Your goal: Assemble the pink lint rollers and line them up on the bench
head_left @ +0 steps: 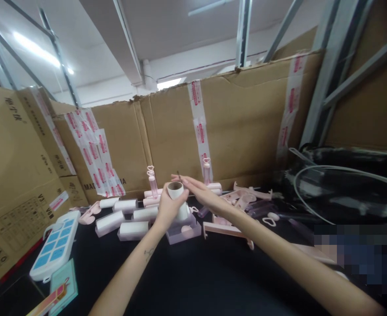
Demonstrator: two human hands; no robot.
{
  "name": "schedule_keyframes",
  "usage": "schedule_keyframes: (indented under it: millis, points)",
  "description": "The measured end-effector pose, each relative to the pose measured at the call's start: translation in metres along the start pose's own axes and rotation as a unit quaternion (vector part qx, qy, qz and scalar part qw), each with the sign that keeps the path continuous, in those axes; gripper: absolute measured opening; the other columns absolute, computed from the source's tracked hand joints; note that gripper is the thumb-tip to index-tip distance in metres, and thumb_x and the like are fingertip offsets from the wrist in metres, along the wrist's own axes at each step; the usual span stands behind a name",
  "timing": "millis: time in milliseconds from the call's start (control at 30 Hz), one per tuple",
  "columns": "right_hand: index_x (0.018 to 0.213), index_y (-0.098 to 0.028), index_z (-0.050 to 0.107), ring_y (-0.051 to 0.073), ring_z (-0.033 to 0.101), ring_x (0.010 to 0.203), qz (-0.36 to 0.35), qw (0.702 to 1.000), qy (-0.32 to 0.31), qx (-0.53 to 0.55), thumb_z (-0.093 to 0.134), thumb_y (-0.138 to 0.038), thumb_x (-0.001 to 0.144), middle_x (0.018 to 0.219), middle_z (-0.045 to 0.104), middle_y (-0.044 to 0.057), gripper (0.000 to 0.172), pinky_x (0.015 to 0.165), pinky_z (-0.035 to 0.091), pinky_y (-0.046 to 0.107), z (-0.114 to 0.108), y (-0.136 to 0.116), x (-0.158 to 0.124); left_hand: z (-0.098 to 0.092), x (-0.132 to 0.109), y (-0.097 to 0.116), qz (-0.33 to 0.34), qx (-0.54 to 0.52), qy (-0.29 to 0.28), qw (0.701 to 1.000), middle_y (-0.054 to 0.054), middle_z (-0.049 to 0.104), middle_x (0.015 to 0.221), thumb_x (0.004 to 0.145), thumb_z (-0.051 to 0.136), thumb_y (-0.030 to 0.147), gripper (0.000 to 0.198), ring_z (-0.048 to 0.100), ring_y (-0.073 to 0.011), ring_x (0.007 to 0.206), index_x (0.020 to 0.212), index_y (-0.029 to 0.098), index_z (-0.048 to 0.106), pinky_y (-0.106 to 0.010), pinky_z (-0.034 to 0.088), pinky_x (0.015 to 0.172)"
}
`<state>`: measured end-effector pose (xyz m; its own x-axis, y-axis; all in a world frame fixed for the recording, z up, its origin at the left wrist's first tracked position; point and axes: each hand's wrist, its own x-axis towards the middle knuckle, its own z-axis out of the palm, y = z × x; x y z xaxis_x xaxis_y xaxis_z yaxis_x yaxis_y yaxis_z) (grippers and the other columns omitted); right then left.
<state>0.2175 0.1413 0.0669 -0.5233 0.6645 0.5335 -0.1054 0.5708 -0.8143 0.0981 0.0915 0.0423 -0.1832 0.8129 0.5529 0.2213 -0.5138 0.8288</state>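
One white roll point(176, 194) is in hand, upright with its brown-lined mouth facing up; the left grip point(171, 205) is wrapped around it and grasps it firmly. The right grip point(196, 189) lies just beside the roll's mouth, fingers extended; whether it clasps anything cannot be told, although a small dark item point(179, 174), too blurred to identify, shows at its fingertips. Directly below the left grip, a translucent lilac cover point(176, 238) rests on the black table point(186, 281), with a round pink part point(187, 231) visible at it. Left of the left grip lie several further white rolls point(134, 228), some of them in lilac covers of the same kind. Just behind the grips, two clear pink tubes point(153, 186) with heart-shaped tops stand upright, one to each side. Right of the right grip, pink handles point(226, 229) lie in a loose heap, and a heart-shaped ring point(269, 221) lies farther out. Well left of the left grip are a white case point(55, 245) with blue squares and, nearer the wearer, a teal card point(70, 285). Well right of the right grip sits a black bag point(341, 197). Beyond everything on the table, taped cardboard point(246, 123) forms a wall.
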Motion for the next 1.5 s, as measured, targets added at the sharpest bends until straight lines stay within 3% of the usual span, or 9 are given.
schedule_keyframes:
  millis: [333,600,733,833,1000,1100,1267,1400,1500]
  points:
    - [0.11,-0.017,0.058,0.023,0.059,0.103,0.105,0.992,-0.056,-0.05,0.045,-0.047,0.088,0.11,0.062,0.011,0.039,0.088,0.047,0.039,-0.036,-0.004,-0.002,-0.001,0.0,-0.023,-0.015,0.017,0.045,0.999,-0.002,0.06,0.082,0.069,0.068,0.028,0.029,0.058,-0.0155,0.076,0.09,0.017,0.051,-0.029,0.046,0.072]
    - [0.095,-0.015,0.068,0.021,0.066,0.079,0.213,0.896,-0.322,-0.218,0.075,-0.028,0.058,0.087,0.07,0.006,0.04,0.065,0.053,0.026,-0.072,0.01,-0.008,-0.01,0.007,-0.027,-0.008,0.045,0.05,0.998,-0.001,0.059,0.084,0.069,0.067,0.031,0.031,0.057,-0.0155,0.078,0.092,0.019,0.05,-0.029,0.045,0.074]
    - [0.086,-0.014,0.067,0.02,0.067,0.079,0.153,0.94,-0.221,-0.209,0.07,-0.032,0.066,0.083,0.071,0.006,0.027,0.073,0.053,0.03,-0.073,0.01,-0.001,-0.008,0.005,-0.029,0.0,0.068,0.006,0.998,0.001,0.058,0.08,0.066,0.069,0.027,0.03,0.057,-0.0151,0.076,0.087,0.02,0.05,-0.028,0.044,0.076]
    - [0.099,-0.015,0.061,0.02,0.066,0.086,0.061,0.983,-0.016,-0.171,0.06,-0.041,0.077,0.094,0.069,0.009,0.034,0.078,0.053,0.034,-0.069,-0.003,0.003,-0.007,0.003,-0.031,-0.003,0.079,-0.032,0.996,0.002,0.059,0.078,0.065,0.069,0.023,0.028,0.058,-0.0148,0.074,0.086,0.02,0.05,-0.029,0.044,0.076]
    - [0.09,-0.016,0.064,0.019,0.067,0.08,-0.111,0.965,0.235,-0.04,0.067,-0.035,0.076,0.084,0.071,0.008,0.024,0.076,0.056,0.036,-0.053,-0.032,-0.001,-0.003,-0.003,-0.032,-0.017,0.073,-0.086,0.994,0.004,0.059,0.073,0.061,0.069,0.018,0.025,0.057,-0.0137,0.068,0.08,0.019,0.053,-0.026,0.045,0.07]
    - [0.097,-0.015,0.063,0.021,0.067,0.083,-0.096,0.98,0.166,-0.047,0.066,-0.034,0.077,0.088,0.071,0.009,0.028,0.08,0.054,0.038,-0.041,-0.038,-0.005,0.001,-0.004,-0.028,-0.019,0.047,-0.075,0.996,0.004,0.058,0.072,0.06,0.071,0.021,0.026,0.057,-0.0138,0.067,0.08,0.019,0.053,-0.026,0.045,0.067]
    - [0.139,-0.021,0.03,0.026,0.05,0.118,0.019,0.982,-0.167,-0.089,0.078,-0.034,0.06,0.131,0.052,0.013,0.094,0.094,0.045,0.04,-0.02,-0.014,-0.013,-0.002,0.001,-0.01,-0.006,-0.029,0.039,0.999,-0.002,0.058,0.089,0.071,0.065,0.035,0.035,0.059,-0.0146,0.08,0.096,0.02,0.047,-0.027,0.047,0.073]
    - [0.096,-0.014,0.066,0.021,0.064,0.086,0.047,0.954,-0.264,-0.136,0.058,-0.047,0.079,0.091,0.07,0.007,0.038,0.078,0.05,0.032,0.001,0.005,-0.02,-0.015,0.007,0.012,0.006,-0.157,0.135,0.978,0.0,0.056,0.082,0.074,0.062,0.042,0.039,0.058,-0.0121,0.068,0.099,0.02,0.044,-0.025,0.048,0.065]
    - [0.087,-0.014,0.063,0.015,0.06,0.065,0.044,0.97,-0.189,-0.148,0.04,-0.051,0.088,0.068,0.065,0.003,0.044,0.065,0.048,0.028,-0.001,0.002,-0.019,-0.026,0.008,0.024,0.067,-0.15,0.184,0.969,-0.001,0.057,0.086,0.07,0.067,0.04,0.047,0.059,-0.0125,0.072,0.104,0.022,0.04,-0.025,0.048,0.067]
